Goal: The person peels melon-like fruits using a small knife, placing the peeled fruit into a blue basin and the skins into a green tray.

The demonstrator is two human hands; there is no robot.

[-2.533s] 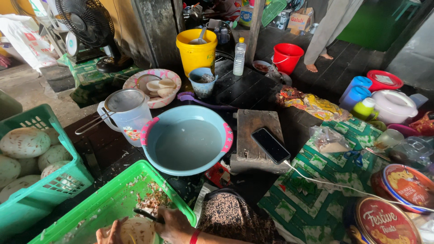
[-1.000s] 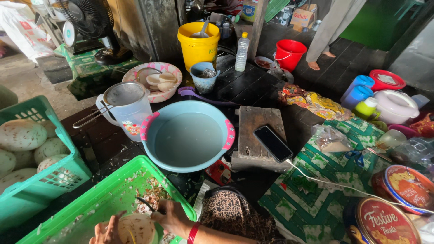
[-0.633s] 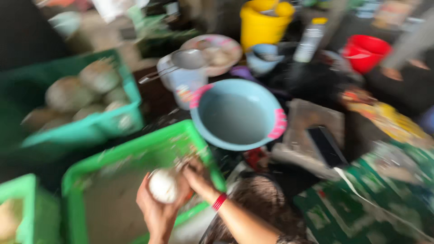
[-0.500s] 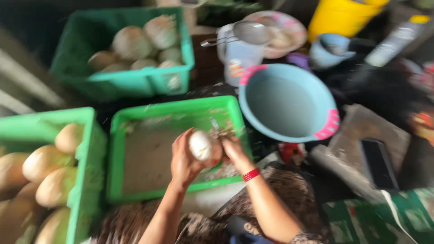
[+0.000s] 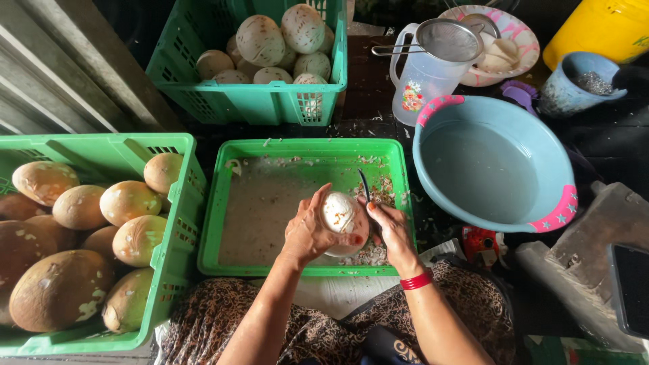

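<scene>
Coconut (image 5: pixel 341 220), peeled pale and round, is sitting in the person's left hand (image 5: pixel 312 233), whose fingers are curling closed around its underside and left side, holding it over the near edge of a shallow green tray (image 5: pixel 230 203). Right hand (image 5: pixel 391 230) is closing on a thin dark blade (image 5: pixel 364 184) whose tip is pointing up and away, just beside the coconut's right side; a red band (image 5: pixel 416 280) is circling that wrist. Both forearms are reaching up from a patterned brown cloth across the lap at the near edge of the floor. Pale shavings (image 5: pixel 382 192) are lying scattered in the tray's right half and along its far rim. To the near left, a green crate (image 5: pixel 169 270) is holding brown, unpeeled coconuts (image 5: pixel 128 201) piled closely together. To the right of the tray, a wide blue basin (image 5: pixel 497 165) with pink handles is holding water, well apart from the hands. Farther off, a second green basket (image 5: pixel 250 101) is carrying pale peeled coconuts (image 5: pixel 260 40), and just beside it a clear plastic jug (image 5: pixel 422 78) is standing with a metal strainer (image 5: pixel 449 39) resting across its mouth. A small blue cup (image 5: pixel 574 84) is standing at the far right
</scene>
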